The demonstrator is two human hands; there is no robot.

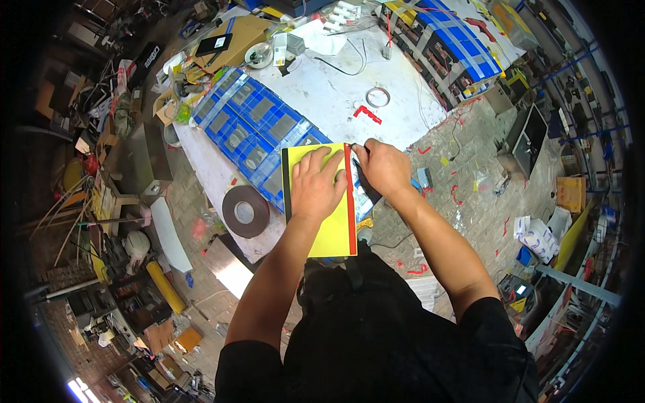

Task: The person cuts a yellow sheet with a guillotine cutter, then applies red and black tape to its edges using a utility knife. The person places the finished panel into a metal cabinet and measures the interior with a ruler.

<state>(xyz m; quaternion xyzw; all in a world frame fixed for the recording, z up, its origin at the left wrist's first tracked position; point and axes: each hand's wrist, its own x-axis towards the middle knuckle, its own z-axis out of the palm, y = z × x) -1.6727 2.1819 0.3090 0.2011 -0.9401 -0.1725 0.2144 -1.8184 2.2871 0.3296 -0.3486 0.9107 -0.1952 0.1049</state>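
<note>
A yellow sheet (332,235) lies over the near end of a long blue-wrapped pack (252,121) with grey patches and clear tape. A black strip (286,185) runs down the sheet's left edge, and a red strip (351,225) down its right. My left hand (314,189) rests flat on the sheet, fingers spread. At the upper right corner, my right hand (386,168) has its fingers curled in a pinch by the red strip; whatever is between them is hidden. Below that hand, something dark and shiny shows beside the sheet.
Left of the sheet lies a large dark tape roll (246,211). On the white table surface are a thin tape ring (370,101) and a red L-shaped piece (368,114). Another blue pack (457,40) stands far right. A phone (213,44) lies far left.
</note>
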